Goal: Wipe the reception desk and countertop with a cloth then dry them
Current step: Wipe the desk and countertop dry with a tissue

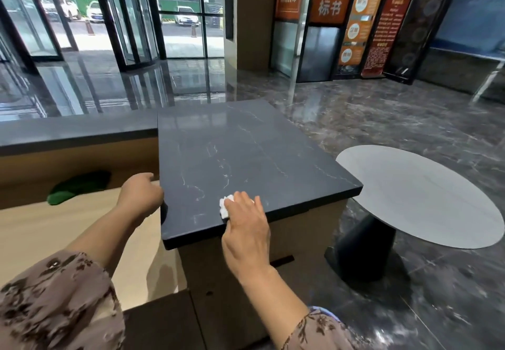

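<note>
Since the small white crumpled cloth (224,207) is sitting flat on the dark grey veined stone bench (246,153), close to its near edge, I'd call this either the wiping or the drying pass on the raised top, can't say which from here. Right hand (246,229) lies over the cloth with fingers pretty much straight, pressing it down rather than clutching it. Left hand (140,196) is at the slab's left edge with fingers curled, but honestly can't tell if it's gripping the edge or just resting there. Most of the top stretches away beyond the cloth, so the next move probably wants long outward strokes with steady pressure. A dark green rag (79,187) lies on the lower pale wooden bench (54,235) to the left, and a round light grey table (423,194) stands off to the right.
</note>
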Demonstrator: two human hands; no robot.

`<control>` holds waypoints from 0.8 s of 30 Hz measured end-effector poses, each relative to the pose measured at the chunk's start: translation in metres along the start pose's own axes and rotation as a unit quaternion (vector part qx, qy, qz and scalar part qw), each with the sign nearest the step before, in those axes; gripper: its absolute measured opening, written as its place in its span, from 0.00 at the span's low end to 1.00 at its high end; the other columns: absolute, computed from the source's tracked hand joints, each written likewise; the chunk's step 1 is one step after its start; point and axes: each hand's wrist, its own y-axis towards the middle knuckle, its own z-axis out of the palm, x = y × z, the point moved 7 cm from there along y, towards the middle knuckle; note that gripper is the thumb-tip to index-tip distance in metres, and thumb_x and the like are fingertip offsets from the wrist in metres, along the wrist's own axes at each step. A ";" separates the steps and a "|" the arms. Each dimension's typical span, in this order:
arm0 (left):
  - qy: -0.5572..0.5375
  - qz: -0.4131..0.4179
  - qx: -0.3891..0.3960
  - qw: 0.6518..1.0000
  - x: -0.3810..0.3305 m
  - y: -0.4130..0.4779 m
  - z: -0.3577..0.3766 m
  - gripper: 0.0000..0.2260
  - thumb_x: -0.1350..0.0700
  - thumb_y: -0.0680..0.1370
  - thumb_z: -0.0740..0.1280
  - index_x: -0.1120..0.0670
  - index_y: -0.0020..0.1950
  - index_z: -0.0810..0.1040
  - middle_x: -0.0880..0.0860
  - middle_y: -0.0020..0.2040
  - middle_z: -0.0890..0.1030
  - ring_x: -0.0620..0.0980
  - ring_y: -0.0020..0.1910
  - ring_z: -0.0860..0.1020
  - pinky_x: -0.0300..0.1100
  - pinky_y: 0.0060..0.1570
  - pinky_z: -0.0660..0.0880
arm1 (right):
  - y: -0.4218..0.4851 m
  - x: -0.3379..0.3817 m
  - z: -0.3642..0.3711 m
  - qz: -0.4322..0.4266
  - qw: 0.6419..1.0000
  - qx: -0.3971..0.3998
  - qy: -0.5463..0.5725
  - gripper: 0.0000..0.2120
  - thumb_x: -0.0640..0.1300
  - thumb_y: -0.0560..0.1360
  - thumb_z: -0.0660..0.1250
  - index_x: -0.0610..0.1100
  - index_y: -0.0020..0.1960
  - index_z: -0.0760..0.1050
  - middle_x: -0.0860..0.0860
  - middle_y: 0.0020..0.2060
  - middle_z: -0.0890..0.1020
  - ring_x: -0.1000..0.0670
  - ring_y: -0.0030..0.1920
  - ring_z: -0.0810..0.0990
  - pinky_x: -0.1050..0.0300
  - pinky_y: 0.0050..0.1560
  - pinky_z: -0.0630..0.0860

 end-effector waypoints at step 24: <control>-0.092 -0.062 0.033 0.993 0.012 0.000 0.012 0.13 0.65 0.78 0.63 0.55 0.35 0.73 0.60 0.45 0.79 0.60 0.48 0.78 0.51 0.47 0.77 | 0.005 -0.155 -0.091 0.356 0.901 -0.213 0.131 0.11 0.32 0.77 0.57 0.40 0.54 0.75 0.46 0.54 0.74 0.49 0.46 0.72 0.63 0.39 0.64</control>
